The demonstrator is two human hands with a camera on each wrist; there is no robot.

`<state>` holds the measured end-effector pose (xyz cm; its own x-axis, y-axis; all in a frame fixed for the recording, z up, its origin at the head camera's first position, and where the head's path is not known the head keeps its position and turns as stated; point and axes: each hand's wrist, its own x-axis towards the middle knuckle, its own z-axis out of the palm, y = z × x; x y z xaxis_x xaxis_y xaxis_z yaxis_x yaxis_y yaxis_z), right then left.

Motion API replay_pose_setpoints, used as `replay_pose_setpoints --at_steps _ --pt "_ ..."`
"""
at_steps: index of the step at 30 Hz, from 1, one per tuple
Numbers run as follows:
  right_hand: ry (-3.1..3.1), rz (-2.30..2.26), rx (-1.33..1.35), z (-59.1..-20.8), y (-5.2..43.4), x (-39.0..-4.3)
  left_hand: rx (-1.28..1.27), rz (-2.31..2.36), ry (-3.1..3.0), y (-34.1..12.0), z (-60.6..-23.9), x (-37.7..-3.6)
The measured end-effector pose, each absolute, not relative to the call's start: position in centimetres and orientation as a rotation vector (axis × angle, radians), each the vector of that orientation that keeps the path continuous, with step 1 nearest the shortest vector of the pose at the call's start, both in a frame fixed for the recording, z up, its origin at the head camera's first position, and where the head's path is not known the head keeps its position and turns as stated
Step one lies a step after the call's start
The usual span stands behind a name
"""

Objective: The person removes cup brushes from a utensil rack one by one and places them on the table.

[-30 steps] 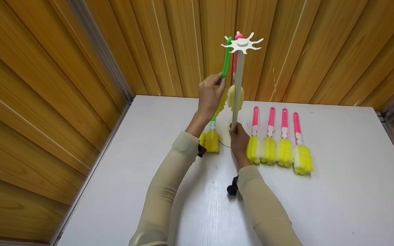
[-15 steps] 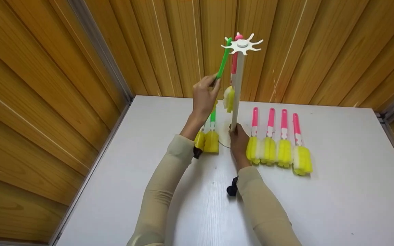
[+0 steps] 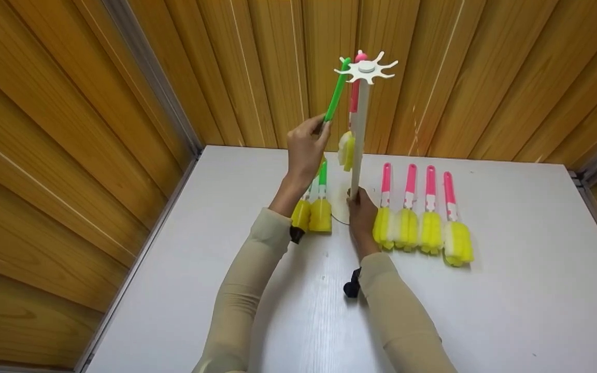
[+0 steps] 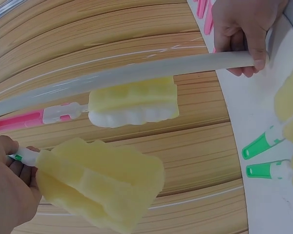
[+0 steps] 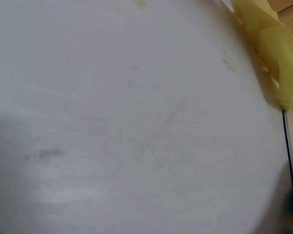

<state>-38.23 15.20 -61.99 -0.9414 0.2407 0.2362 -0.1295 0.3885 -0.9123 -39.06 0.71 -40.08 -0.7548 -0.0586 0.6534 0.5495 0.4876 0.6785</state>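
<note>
While gripped, green brush [image 3: 336, 97] rises above left hand [image 3: 304, 148].

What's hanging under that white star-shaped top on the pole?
Under the star-shaped top a pink-handled brush hangs beside the pole. The left hand grips a green-handled brush whose tip reaches a prong. Whether it is hooked cannot be seen.

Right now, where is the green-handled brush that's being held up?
In the head view the green-handled brush is left of centre, gripped by the left hand, its top at the white star-shaped hanger beside the hanging pink-handled brush.
</note>
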Motion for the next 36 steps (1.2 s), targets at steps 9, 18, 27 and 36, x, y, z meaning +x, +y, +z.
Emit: replay_pose_setpoints --at_steps 9,18,27,36 --pt "-2.289 1.589 -0.093 -62.5 15.3 -38.4 -0.413 -1.219 -2.111 0.3 -39.8 -38.6" --pt "-2.284 1.599 -0.115 -62.4 15.2 -38.5 -0.379 -1.300 -2.119 0.1 -38.9 -38.5" --pt "-2.281 1.641 -0.110 -62.3 15.2 -38.3 -0.355 -1.320 -2.100 -0.4 -38.6 -38.7" --pt "-2.251 1.604 -0.091 -62.0 15.1 -38.1 -0.346 -1.354 -2.072 -0.9 -38.6 -38.7"
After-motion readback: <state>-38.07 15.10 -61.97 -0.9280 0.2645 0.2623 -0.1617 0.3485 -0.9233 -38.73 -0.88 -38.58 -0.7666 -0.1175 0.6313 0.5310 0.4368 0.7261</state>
